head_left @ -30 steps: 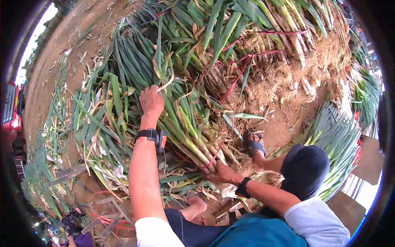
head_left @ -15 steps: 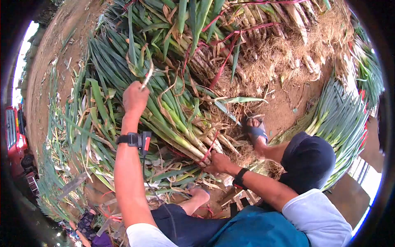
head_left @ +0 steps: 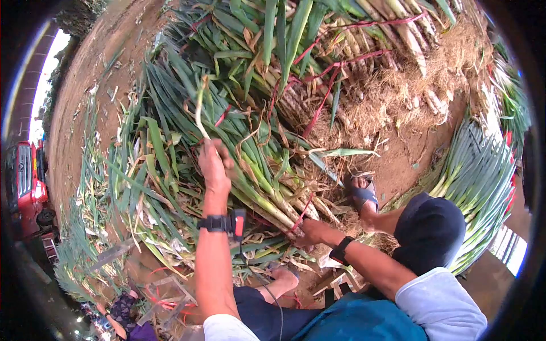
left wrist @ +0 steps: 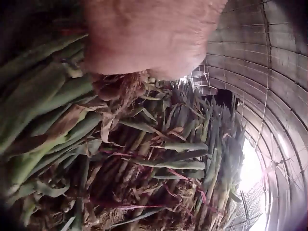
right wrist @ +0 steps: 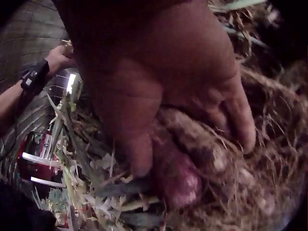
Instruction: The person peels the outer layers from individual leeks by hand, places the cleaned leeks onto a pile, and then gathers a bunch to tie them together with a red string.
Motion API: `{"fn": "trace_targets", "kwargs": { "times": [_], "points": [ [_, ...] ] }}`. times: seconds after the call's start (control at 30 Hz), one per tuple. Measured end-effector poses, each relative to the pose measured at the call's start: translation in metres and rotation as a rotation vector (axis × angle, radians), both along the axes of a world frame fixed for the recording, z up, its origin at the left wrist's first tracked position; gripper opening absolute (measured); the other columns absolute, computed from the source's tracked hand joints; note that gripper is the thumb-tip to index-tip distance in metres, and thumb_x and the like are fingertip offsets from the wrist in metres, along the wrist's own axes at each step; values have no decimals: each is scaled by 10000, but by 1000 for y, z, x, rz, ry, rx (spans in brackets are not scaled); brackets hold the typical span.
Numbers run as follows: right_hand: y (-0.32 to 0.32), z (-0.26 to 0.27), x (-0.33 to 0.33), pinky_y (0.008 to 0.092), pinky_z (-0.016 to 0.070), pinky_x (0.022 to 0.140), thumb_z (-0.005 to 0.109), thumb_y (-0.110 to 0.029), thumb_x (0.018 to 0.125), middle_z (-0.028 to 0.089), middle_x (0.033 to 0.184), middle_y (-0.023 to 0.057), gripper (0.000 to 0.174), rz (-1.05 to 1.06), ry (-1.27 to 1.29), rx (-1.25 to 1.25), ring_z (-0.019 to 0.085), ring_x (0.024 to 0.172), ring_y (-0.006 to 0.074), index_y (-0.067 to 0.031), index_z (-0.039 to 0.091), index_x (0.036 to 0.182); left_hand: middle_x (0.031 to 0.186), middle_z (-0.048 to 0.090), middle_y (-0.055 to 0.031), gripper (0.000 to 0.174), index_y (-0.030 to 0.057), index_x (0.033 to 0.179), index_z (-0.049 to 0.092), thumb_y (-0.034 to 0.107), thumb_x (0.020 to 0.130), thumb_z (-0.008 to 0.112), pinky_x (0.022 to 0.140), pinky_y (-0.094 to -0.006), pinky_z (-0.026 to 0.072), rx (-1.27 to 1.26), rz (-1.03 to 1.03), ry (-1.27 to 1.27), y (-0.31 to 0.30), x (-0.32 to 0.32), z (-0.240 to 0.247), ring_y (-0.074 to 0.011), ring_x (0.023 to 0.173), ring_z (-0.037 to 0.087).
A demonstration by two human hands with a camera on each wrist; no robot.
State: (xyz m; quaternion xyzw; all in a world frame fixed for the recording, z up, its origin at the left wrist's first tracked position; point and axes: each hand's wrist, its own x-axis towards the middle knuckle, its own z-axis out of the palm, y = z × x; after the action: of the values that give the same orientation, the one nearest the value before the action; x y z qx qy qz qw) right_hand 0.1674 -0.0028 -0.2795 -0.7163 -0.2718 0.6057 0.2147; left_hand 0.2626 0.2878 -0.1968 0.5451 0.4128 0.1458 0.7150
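My left hand (head_left: 214, 166) grips a thin leek (head_left: 199, 111) above a bundle of leeks (head_left: 264, 190), its pale stalk sticking up out of the fist. Dry roots (left wrist: 129, 94) poke out beneath that hand in the left wrist view. At the bundle's lower end, my right hand (head_left: 317, 233) grips the white stalks next to a red tie (head_left: 302, 215). The right wrist view shows its thumb on one side and fingers on the other side of the stalk ends (right wrist: 180, 180), one of them reddish, with tangled roots around them.
More red-tied leeks (head_left: 392, 28) lie piled beyond, roots facing right. Another heap of leeks (head_left: 478, 176) lies at the right, by a sandalled foot (head_left: 361, 193). Loose leaves (head_left: 153, 210) cover the ground at left. A red vehicle (head_left: 28, 176) stands at the far left.
My left hand has come down nearer my body, and the leek's pale stalk has swung from leaning right to pointing up. My right hand stays at the bundle's root end. The head view has shifted slightly.
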Motion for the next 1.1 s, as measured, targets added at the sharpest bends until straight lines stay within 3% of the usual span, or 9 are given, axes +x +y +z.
{"fn": "trace_targets", "kwargs": {
  "times": [0.13, 0.2, 0.27, 0.43, 0.7, 0.83, 0.97, 1.07, 1.1],
  "points": [
    [17, 24, 36, 436, 525, 700, 616, -500, 864, 686, 836, 165, 496, -102, -437, 64, 674, 788, 323, -13, 685, 933, 685, 567, -37, 230, 41, 983, 521, 251, 1021, 436, 441, -262, 412, 96, -226, 122, -28, -51, 25, -117, 482, 494],
    [30, 58, 73, 430, 532, 747, 524, -456, 951, 687, 885, 156, 465, -569, -175, 417, 671, 822, 281, -15, 668, 978, 738, 628, -87, 198, 21, 984, 514, 213, 1006, 474, 457, -265, 446, 81, -418, 133, -59, -82, 47, -126, 521, 559],
    [44, 68, 91, 417, 537, 782, 458, -434, 996, 674, 951, 151, 453, -958, 738, 542, 658, 830, 260, -18, 628, 1051, 768, 651, -124, 179, -3, 995, 497, 176, 992, 506, 469, -270, 470, -24, -603, 178, -92, -115, 65, -134, 544, 592],
    [68, 92, 108, 369, 533, 712, 436, -274, 1016, 623, 911, 128, 294, -1323, 887, 735, 590, 712, 202, -1, 517, 1085, 830, 636, -98, 176, -19, 1069, 491, 124, 971, 519, 523, -283, 519, -213, -821, 281, -163, -188, 98, -142, 625, 614],
    [40, 240, 54, 335, 529, 733, 615, -84, 924, 654, 981, 101, 138, -885, 750, 1063, 636, 835, 192, -26, 581, 1044, 922, 643, -47, 264, 0, 1157, 566, 164, 953, 600, 704, -278, 512, 11, -471, -207, -196, -213, 129, -125, 796, 616],
    [6, 313, 52, 276, 514, 693, 706, -153, 872, 617, 869, 11, 200, -594, 194, 1072, 611, 761, 122, -35, 617, 1008, 915, 666, -51, 221, 2, 1125, 627, 153, 972, 576, 728, -272, 520, 21, -374, -360, -203, -222, 181, -124, 794, 628],
    [-12, 345, 39, 242, 487, 634, 727, -197, 858, 624, 866, 3, 225, -522, 247, 1064, 578, 679, 87, -24, 643, 976, 941, 667, -62, 250, 7, 1134, 620, 199, 988, 553, 705, -278, 536, 289, -405, -442, -216, -228, 246, -146, 823, 645],
    [-23, 354, 18, 251, 479, 639, 706, -179, 871, 639, 806, -3, 174, -204, -41, 1226, 583, 679, 86, -26, 674, 946, 890, 676, -54, 259, 24, 1080, 622, 257, 991, 554, 667, -285, 558, 85, -299, -530, -206, -216, 247, -146, 801, 659],
    [-22, 346, 15, 249, 477, 643, 699, -173, 876, 639, 808, -4, 166, -354, 178, 1161, 581, 685, 83, -26, 677, 950, 878, 677, -49, 256, 27, 1058, 625, 264, 990, 556, 667, -283, 561, 96, -258, -532, -205, -214, 242, -140, 790, 659]
  ]
}}
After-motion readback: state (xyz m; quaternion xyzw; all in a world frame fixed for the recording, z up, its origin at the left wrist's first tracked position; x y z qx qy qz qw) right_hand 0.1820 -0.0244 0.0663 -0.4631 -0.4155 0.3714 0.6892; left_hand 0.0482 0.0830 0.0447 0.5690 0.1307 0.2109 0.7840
